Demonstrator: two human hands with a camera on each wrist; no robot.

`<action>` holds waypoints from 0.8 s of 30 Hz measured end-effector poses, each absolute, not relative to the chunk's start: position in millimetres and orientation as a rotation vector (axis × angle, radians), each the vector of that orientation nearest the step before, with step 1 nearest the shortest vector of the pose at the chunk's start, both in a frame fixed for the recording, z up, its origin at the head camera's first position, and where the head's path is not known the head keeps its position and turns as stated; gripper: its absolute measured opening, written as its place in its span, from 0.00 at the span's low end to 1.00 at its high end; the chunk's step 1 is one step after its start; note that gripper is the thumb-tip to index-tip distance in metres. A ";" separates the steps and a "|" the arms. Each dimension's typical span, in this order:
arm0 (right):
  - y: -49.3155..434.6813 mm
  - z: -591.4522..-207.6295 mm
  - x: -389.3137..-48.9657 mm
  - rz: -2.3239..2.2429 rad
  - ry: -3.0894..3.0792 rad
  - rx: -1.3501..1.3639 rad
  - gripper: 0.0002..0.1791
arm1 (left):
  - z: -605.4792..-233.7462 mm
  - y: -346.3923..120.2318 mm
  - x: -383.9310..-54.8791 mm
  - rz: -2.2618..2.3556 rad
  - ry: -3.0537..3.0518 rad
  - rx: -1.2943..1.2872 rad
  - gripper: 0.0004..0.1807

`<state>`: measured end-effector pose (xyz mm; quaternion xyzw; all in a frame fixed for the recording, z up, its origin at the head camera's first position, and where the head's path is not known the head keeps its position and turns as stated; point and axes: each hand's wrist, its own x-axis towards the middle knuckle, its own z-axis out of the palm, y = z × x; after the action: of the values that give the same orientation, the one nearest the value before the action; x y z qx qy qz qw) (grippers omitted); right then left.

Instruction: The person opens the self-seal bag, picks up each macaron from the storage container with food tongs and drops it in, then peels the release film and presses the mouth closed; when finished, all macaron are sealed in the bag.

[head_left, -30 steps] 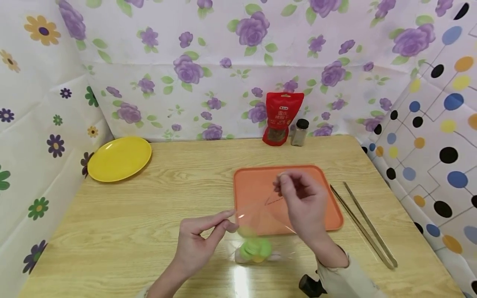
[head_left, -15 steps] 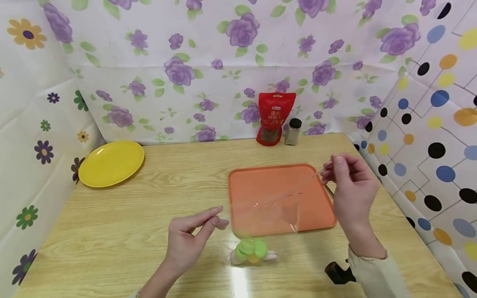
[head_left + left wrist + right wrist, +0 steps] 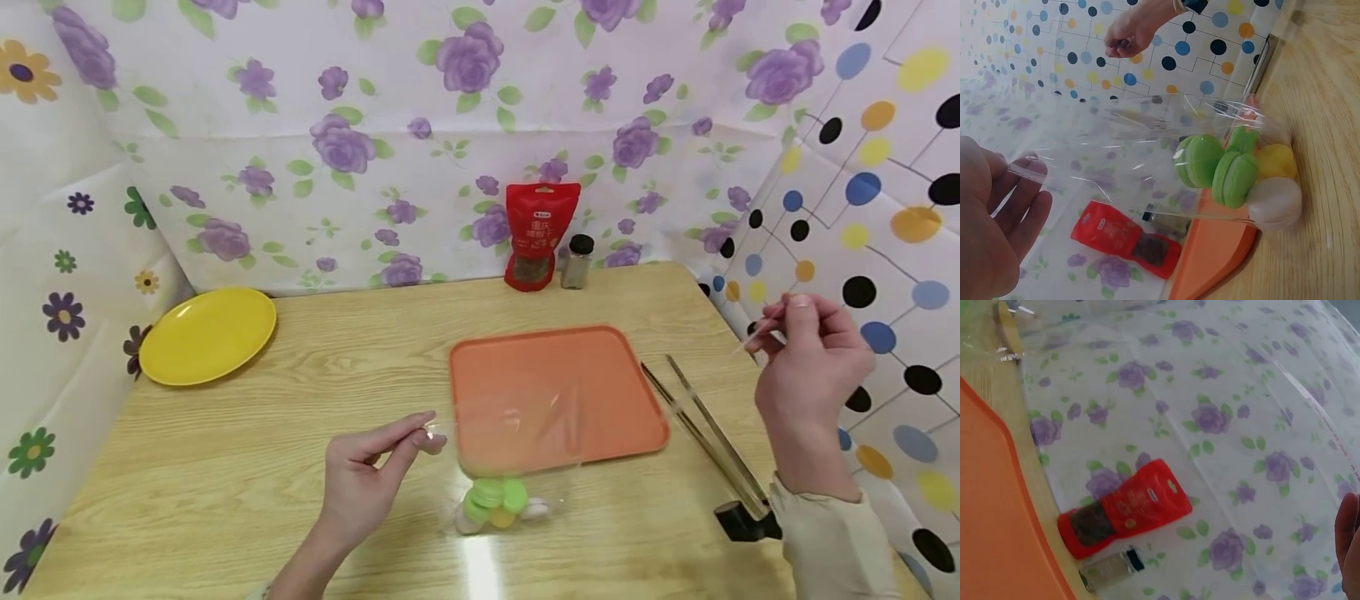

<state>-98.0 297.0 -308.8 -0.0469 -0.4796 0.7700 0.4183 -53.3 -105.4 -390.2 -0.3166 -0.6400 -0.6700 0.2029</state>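
Note:
A clear plastic bag (image 3: 1129, 165) stands near the table's front with several macarons (image 3: 491, 497) in its bottom, green ones over yellow and pale ones. My left hand (image 3: 367, 475) pinches the top edge of this bag between thumb and fingertips. Out at the right, raised beyond the tongs, my right hand (image 3: 813, 367) pinches a thin clear strip (image 3: 756, 336) that trails down to the left. In the right wrist view the clear strip (image 3: 1319, 409) crosses the upper right, with small reddish print along it. Only the edge of the right hand (image 3: 1349, 544) shows there.
An orange tray (image 3: 525, 367) lies behind the bag, with long metal tongs (image 3: 708, 429) at its right. A red pouch (image 3: 538, 242) and a black-capped jar (image 3: 577, 265) stand at the back. A yellow plate (image 3: 210, 337) lies at the far left. Patterned cloth walls surround the table.
My right hand has moved from over the tray out to the far right, drawing the strip away from the bag. The left hand keeps its pinch on the bag.

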 end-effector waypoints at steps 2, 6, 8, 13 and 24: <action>309.1 -313.2 -97.0 1.911 -1.275 -0.163 0.11 | -390.3 -105.5 -53.6 -1.883 -1.777 -0.886 0.16; 329.1 -337.6 -96.4 1.869 -1.522 -0.257 0.09 | -390.3 -105.0 -54.4 -1.899 -1.763 -0.895 0.16; 338.6 -355.2 -95.7 1.828 -1.661 -0.313 0.06 | -390.1 -104.3 -55.0 -1.903 -1.764 -0.897 0.16; 357.4 -398.5 -99.4 1.670 -1.972 -0.422 0.04 | -389.9 -104.1 -56.2 -1.897 -1.737 -0.913 0.14; 392.2 -445.8 -115.8 1.540 -2.209 -0.583 0.14 | -390.1 -101.9 -57.3 -1.895 -1.726 -0.921 0.12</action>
<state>-115.8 392.2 -445.8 -0.2077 -0.7868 0.5485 0.1920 -57.3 -101.9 -390.1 -0.3309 -0.6200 -0.6805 0.2074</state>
